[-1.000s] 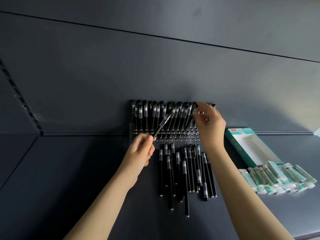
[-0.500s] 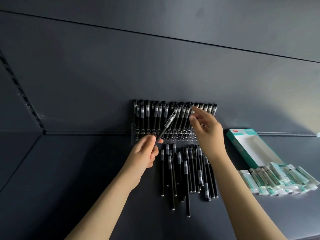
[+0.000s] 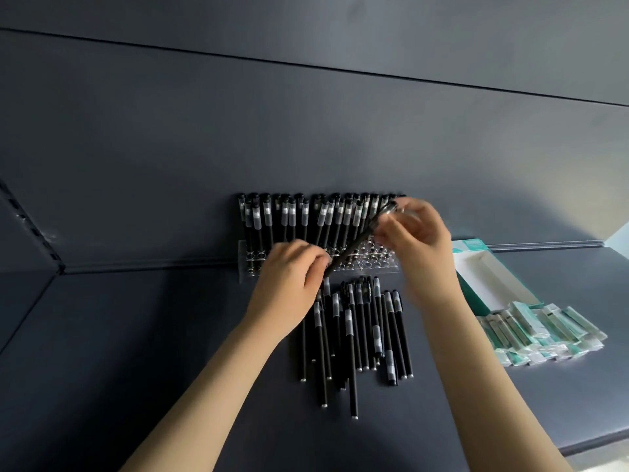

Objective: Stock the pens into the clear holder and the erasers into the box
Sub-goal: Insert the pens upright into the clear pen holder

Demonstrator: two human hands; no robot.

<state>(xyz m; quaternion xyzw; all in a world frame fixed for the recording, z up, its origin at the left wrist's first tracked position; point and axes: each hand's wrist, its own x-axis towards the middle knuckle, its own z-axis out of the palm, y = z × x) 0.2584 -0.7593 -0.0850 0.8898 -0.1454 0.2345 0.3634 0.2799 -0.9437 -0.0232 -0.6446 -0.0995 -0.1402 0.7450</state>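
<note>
A clear holder (image 3: 369,264) stands against the shelf's back wall, with several black pens (image 3: 289,216) upright in it. One black pen (image 3: 357,245) slants in front of the holder. My left hand (image 3: 289,284) grips its lower end and my right hand (image 3: 413,233) pinches its upper end near the cap. Several loose black pens (image 3: 357,332) lie in a pile on the shelf below my hands. At the right, a white and teal box (image 3: 490,277) lies open, with several wrapped erasers (image 3: 541,330) spread out in front of it.
The dark shelf floor (image 3: 136,335) stretches left to a side wall with a slotted upright (image 3: 30,226). The shelf's front edge (image 3: 595,444) shows at the lower right.
My right hand came down from the holder's top and took the upper end of the pen. My left hand carried the pen's lower end to the right.
</note>
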